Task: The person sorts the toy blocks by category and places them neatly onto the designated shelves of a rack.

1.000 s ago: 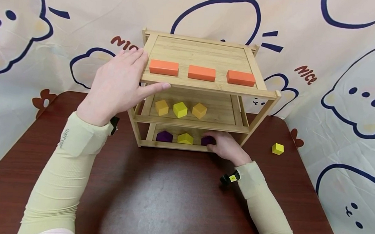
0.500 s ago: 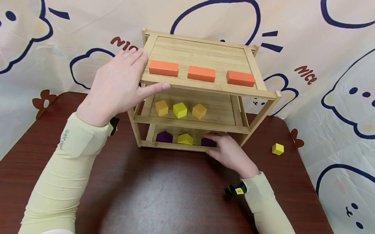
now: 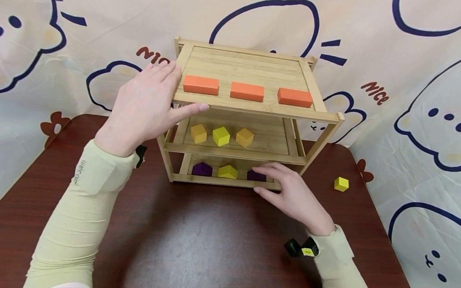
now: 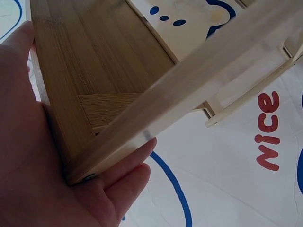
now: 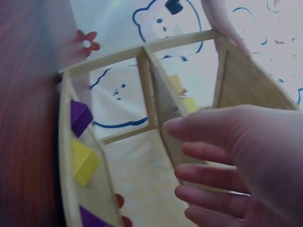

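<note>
A three-tier wooden shelf [image 3: 251, 66] stands on the table. My left hand [image 3: 141, 105] rests against its upper left front corner, thumb stretched along the front edge; the left wrist view shows the palm at that corner. On the bottom tier sit a purple block [image 3: 202, 169], a yellow wedge-shaped block [image 3: 228, 171] and a second purple block [image 3: 256, 176]. My right hand [image 3: 296, 194] is just in front of that second purple block, thumb and fingers spread apart, holding nothing. In the right wrist view its fingers [image 5: 213, 177] are extended beside the tiers.
Three orange-red bars [image 3: 247, 91] line the top tier's front. The middle tier carries an orange cube [image 3: 198, 134], a yellow block [image 3: 221, 136] and another orange cube [image 3: 244, 137]. A loose yellow block [image 3: 341, 184] lies on the dark table [image 3: 192, 247] at right. Printed cloth hangs behind.
My right hand has let go of the right purple block and drawn back toward the lower right, its fingers spreading. The left hand has stayed in place.
</note>
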Demonstrator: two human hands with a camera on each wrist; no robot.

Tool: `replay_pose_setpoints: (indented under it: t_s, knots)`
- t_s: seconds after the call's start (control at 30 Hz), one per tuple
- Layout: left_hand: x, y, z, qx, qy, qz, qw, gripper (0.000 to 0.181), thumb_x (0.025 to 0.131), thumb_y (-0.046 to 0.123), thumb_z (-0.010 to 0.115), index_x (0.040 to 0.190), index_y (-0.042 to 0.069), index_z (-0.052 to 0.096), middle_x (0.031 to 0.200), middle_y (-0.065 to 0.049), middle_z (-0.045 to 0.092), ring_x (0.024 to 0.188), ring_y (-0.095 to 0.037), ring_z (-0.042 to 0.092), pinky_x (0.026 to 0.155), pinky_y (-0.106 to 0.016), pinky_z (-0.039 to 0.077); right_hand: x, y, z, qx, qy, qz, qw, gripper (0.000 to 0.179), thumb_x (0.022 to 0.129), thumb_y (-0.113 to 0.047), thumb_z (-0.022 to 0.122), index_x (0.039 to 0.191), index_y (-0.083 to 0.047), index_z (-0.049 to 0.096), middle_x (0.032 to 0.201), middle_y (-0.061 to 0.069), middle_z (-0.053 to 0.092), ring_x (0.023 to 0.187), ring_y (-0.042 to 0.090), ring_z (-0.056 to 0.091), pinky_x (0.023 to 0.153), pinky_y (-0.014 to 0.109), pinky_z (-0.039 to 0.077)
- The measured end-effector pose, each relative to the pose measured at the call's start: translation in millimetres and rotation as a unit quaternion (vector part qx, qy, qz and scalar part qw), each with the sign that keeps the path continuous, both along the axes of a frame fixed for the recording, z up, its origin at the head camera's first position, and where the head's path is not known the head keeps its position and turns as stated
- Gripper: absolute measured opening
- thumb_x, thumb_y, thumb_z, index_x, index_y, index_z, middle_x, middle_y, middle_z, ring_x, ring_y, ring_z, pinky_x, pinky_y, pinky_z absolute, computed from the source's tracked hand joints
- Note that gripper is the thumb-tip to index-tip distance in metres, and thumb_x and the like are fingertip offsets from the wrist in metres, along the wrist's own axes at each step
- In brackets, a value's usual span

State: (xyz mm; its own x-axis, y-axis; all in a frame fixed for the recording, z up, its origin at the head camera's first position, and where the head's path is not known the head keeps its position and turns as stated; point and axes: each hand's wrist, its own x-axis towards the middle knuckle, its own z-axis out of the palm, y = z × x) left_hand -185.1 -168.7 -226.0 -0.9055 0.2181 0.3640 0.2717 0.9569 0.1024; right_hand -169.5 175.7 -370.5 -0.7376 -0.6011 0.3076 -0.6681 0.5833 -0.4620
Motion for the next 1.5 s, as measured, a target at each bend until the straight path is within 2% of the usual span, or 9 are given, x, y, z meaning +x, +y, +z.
replay_pose_setpoints:
  t_s: [0.27, 0.53, 0.77, 0.97, 1.1, 1.17, 1.2, 1.33, 1.5]
  knots:
    - [-0.1, 0.4, -0.4, 0.003, 0.004, -0.001, 1.0000, 0.107, 0.089, 0.083, 0.044, 0.158, 0.001, 0.033, 0.157, -0.026, 0.037, 0.147, -0.039, 0.030, 0.118, -0.053, 0.022, 13.9, 11.2, 20.6, -0.064, 0.053, 0.004, 0.9966, 0.042, 0.091, -0.022, 0.081, 0.131, -0.021, 0.070, 0.126, -0.007, 0.066, 0.112, 0.012, 0.062, 0.086, 0.034, 0.052]
    - [-0.2, 0.8, -0.7, 0.005, 0.009, 0.000, 0.9999, 0.106, 0.089, 0.082, 0.045, 0.158, 0.003, 0.033, 0.156, -0.025, 0.038, 0.145, -0.039, 0.033, 0.116, -0.056, 0.027, 23.9, 24.6, 47.0, -0.126, 0.114, -0.006, 0.9855, 0.047, 0.082, -0.008, 0.085, 0.127, -0.015, 0.073, 0.121, -0.005, 0.069, 0.111, 0.016, 0.064, 0.096, 0.025, 0.046]
    - [0.6, 0.2, -1.6, 0.001, 0.022, -0.005, 0.9997, 0.106, 0.089, 0.081, 0.047, 0.156, 0.000, 0.035, 0.154, -0.027, 0.040, 0.144, -0.040, 0.034, 0.117, -0.054, 0.026, 32.0, 38.7, 68.2, -0.165, 0.161, -0.055, 0.9714, 0.049, 0.075, 0.000, 0.087, 0.122, -0.009, 0.075, 0.118, 0.002, 0.071, 0.107, 0.018, 0.064, 0.097, 0.024, 0.044]
    - [0.1, 0.0, -1.7, -0.001, 0.023, -0.006, 0.9997, 0.107, 0.089, 0.081, 0.047, 0.155, -0.001, 0.035, 0.154, -0.027, 0.040, 0.145, -0.040, 0.034, 0.117, -0.053, 0.025, 44.2, 45.0, 88.1, -0.192, 0.169, -0.114, 0.9600, 0.051, 0.074, 0.012, 0.083, 0.121, -0.003, 0.074, 0.117, 0.009, 0.071, 0.109, 0.013, 0.062, 0.095, 0.020, 0.045]
    - [-0.1, 0.1, -1.5, 0.000, 0.020, -0.004, 0.9998, 0.107, 0.089, 0.081, 0.046, 0.156, -0.001, 0.035, 0.154, -0.027, 0.039, 0.145, -0.040, 0.033, 0.117, -0.054, 0.025, 42.8, 56.4, 89.2, -0.202, 0.177, -0.153, 0.9510, 0.050, 0.076, 0.012, 0.082, 0.123, -0.003, 0.074, 0.117, 0.010, 0.071, 0.091, 0.007, 0.057, 0.072, 0.016, 0.044]
    - [-0.1, 0.1, -1.3, 0.000, 0.019, -0.003, 0.9998, 0.107, 0.089, 0.081, 0.046, 0.156, -0.001, 0.035, 0.155, -0.027, 0.039, 0.145, -0.040, 0.033, 0.117, -0.054, 0.025, 39.6, 64.4, 87.1, -0.202, 0.180, -0.173, 0.9471, 0.050, 0.079, 0.009, 0.082, 0.126, -0.006, 0.073, 0.119, 0.010, 0.070, 0.092, 0.006, 0.057, 0.068, 0.016, 0.041]
    - [-0.1, 0.1, -1.3, 0.000, 0.017, -0.003, 0.9998, 0.107, 0.089, 0.082, 0.046, 0.156, -0.001, 0.034, 0.155, -0.027, 0.038, 0.145, -0.039, 0.033, 0.117, -0.053, 0.025, 37.8, 68.4, 85.8, -0.202, 0.181, -0.183, 0.9450, 0.050, 0.080, 0.008, 0.082, 0.127, -0.007, 0.073, 0.121, 0.010, 0.070, 0.093, 0.005, 0.057, 0.069, 0.016, 0.042]
    - [-0.4, 0.0, -1.0, 0.000, 0.014, -0.002, 0.9999, 0.107, 0.089, 0.082, 0.046, 0.157, -0.001, 0.033, 0.156, -0.026, 0.037, 0.146, -0.039, 0.032, 0.118, -0.052, 0.023, 30.8, 83.1, 81.7, -0.204, 0.179, -0.211, 0.9389, 0.050, 0.084, 0.002, 0.081, 0.131, -0.011, 0.071, 0.128, 0.009, 0.068, 0.118, 0.006, 0.059, 0.096, 0.019, 0.043]
    - [-0.6, -0.1, -1.4, 0.003, 0.019, -0.004, 0.9998, 0.107, 0.089, 0.082, 0.047, 0.157, 0.000, 0.034, 0.155, -0.026, 0.038, 0.145, -0.040, 0.034, 0.116, -0.054, 0.026, 26.2, 95.7, 79.1, -0.202, 0.172, -0.241, 0.9336, 0.049, 0.087, -0.003, 0.080, 0.133, -0.017, 0.070, 0.134, 0.002, 0.065, 0.124, 0.007, 0.056, 0.106, 0.023, 0.039]
